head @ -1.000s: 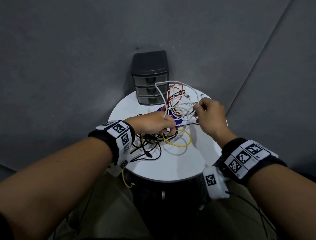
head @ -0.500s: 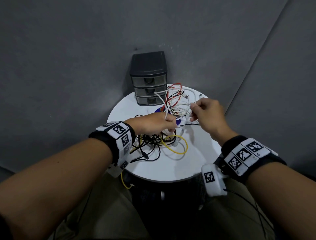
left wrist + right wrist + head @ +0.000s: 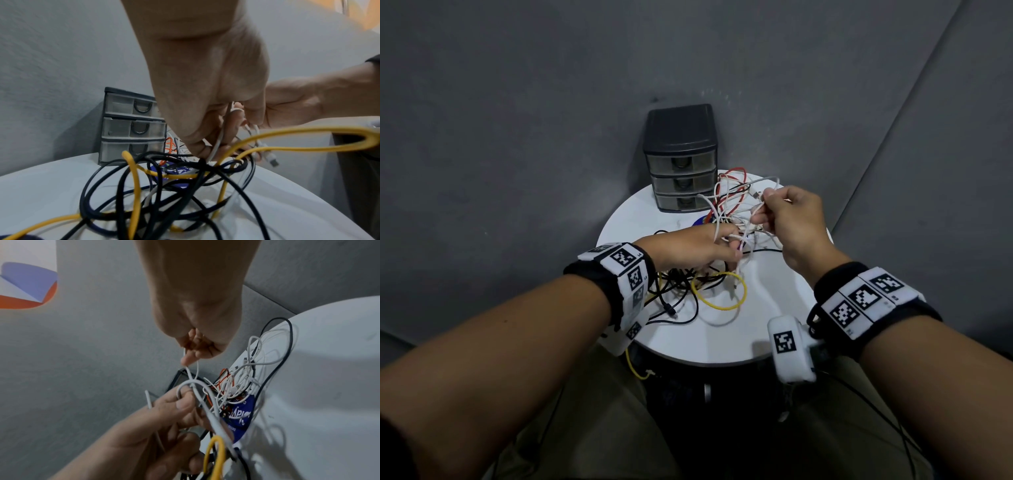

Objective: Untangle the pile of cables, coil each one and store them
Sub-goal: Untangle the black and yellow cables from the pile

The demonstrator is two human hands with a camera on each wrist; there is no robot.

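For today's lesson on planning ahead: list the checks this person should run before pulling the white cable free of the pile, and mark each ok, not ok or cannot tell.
1. Right hand pinches the white cable: ok.
2. Left hand holds white cable too: ok.
3. White cable free of the red cable: not ok, they cross in the lifted bundle.
4. Yellow cable and black cables lie on the round white table, out of the lifted bundle: cannot tell, they pass under the left hand.
5. Drawer unit open for storing: not ok, all three drawers are closed.
6. Both cable ends located: cannot tell.
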